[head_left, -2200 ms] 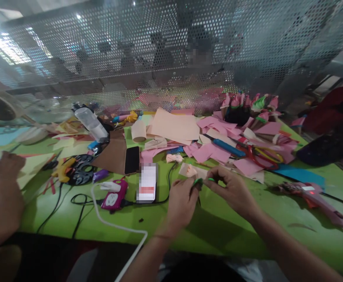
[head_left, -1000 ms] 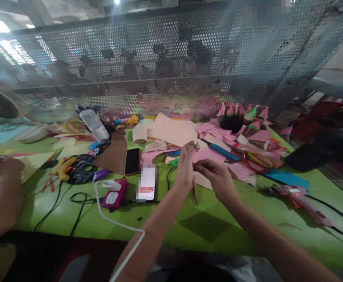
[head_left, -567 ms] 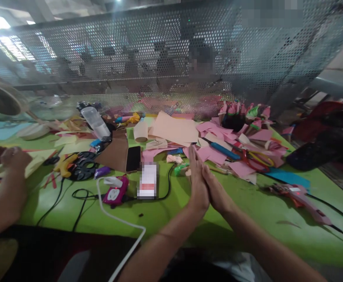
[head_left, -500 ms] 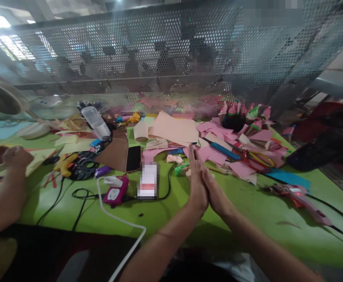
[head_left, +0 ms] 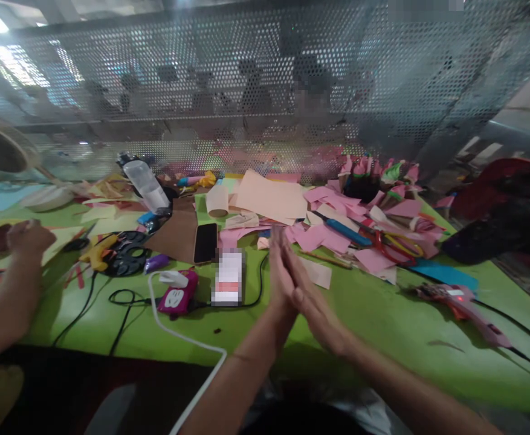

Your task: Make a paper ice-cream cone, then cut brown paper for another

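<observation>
Palm to palm, my left hand and my right hand meet above the front middle of the green table, with straight fingers pointing away from me. Whether anything lies between the palms is hidden. Just beyond my left fingertips is a small pale pink crumpled piece. A cream paper piece lies right beside my right fingers. Left of my hands lies a phone with a lit, blurred screen, a black cable running past it.
A pink glue gun lies at right. Scissors, a blue-handled tool and pink paper scraps cover the back. At left are a purple tissue pack, a dark phone and another person's hand.
Both my hands have slid left together, rubbing palm against palm. The cream paper piece behind them now shows, while the green piece near my fingers is hidden.
</observation>
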Demonstrator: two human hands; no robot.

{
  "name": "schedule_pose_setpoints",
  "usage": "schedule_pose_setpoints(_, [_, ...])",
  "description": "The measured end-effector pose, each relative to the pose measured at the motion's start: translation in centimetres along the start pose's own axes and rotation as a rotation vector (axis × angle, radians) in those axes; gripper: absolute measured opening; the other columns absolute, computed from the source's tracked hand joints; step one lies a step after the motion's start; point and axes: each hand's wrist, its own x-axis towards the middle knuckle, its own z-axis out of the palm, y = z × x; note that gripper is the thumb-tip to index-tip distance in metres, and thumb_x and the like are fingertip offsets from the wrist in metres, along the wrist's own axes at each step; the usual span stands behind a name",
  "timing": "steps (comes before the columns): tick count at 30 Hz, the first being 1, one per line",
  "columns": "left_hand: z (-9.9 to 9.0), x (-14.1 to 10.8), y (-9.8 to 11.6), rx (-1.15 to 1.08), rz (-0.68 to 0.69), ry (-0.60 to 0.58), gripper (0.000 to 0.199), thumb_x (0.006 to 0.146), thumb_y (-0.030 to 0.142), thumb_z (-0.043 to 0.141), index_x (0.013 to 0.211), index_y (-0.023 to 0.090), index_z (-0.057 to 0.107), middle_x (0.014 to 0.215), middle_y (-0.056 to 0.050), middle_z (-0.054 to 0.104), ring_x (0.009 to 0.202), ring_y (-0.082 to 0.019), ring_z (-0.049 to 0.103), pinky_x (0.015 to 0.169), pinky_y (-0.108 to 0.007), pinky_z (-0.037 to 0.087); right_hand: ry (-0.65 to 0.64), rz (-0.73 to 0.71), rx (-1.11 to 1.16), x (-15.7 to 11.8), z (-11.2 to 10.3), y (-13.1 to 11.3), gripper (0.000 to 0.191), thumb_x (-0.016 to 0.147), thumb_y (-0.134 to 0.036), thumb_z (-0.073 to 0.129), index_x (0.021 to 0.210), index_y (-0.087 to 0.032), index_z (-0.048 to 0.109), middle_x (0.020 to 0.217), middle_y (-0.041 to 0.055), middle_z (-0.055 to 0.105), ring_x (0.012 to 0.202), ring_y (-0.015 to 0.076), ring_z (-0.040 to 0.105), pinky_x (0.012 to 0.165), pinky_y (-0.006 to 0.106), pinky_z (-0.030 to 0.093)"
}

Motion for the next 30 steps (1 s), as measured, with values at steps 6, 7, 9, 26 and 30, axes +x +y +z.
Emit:
schedule_pose_setpoints(6, [-2.9,4.5,2.1,-0.37,-0.042,0.272,0.058,0.102,0.04,0.006,0.152,0.032,0.033,0.154,-0.006,0.047,0.146,-0.018,0.037,0.117,-0.046,0.033,-0.182,-0.064,-0.082,-3.4,0.6,-0.5,0.07,0.098,-0.061,0.034,0.159,-0.03,0.02,0.164,0.0036,0.029,0.153,0.0271,0.017,0.124,0.051,0.018])
schedule_pose_setpoints(7, [-3.0,4.7,2.0,-0.373,-0.054,0.272,0.057,0.102,0.039,0.007,0.152,0.032,0.032,0.153,-0.006,0.049,0.145,-0.018,0.038,0.116,-0.046,0.034,-0.164,-0.068,-0.084,-3.3,0.5,-0.4,0.068,0.098,-0.057,0.039,0.159,-0.031,0.023,0.163,0.004,0.031,0.152,0.0276,0.02,0.123,0.051,0.021])
schedule_pose_setpoints(9, [-3.0,4.6,1.6,-0.331,-0.048,0.265,0.057,0.102,0.039,0.007,0.153,0.034,0.031,0.15,-0.006,0.051,0.143,-0.017,0.041,0.115,-0.046,0.036,-0.07,-0.07,-0.091,-2.7,0.3,-0.1,0.059,0.098,-0.045,0.049,0.154,-0.031,0.036,0.158,0.0052,0.042,0.148,0.0278,0.033,0.12,0.05,0.03])
schedule_pose_setpoints(26, [-6.5,4.4,-1.0,0.932,0.202,-0.152,0.022,0.089,0.031,0.06,0.107,0.021,0.066,0.108,-0.009,0.071,0.108,-0.027,0.061,0.095,-0.042,0.045,0.488,0.184,0.34,0.9,-5.1,1.6,0.025,0.072,-0.035,0.081,0.094,-0.026,0.075,0.095,0.0037,0.074,0.086,0.0192,0.065,0.076,0.033,0.053])
schedule_pose_setpoints(30, [-6.7,4.7,-2.5,1.444,0.207,-0.209,0.028,0.089,0.03,0.061,0.115,0.02,0.063,0.123,-0.013,0.066,0.121,-0.033,0.053,0.098,-0.047,0.041,0.539,0.174,0.417,1.0,-6.4,1.8,0.029,0.065,-0.036,0.087,0.09,-0.027,0.076,0.095,0.0025,0.073,0.083,0.0168,0.063,0.073,0.031,0.052])
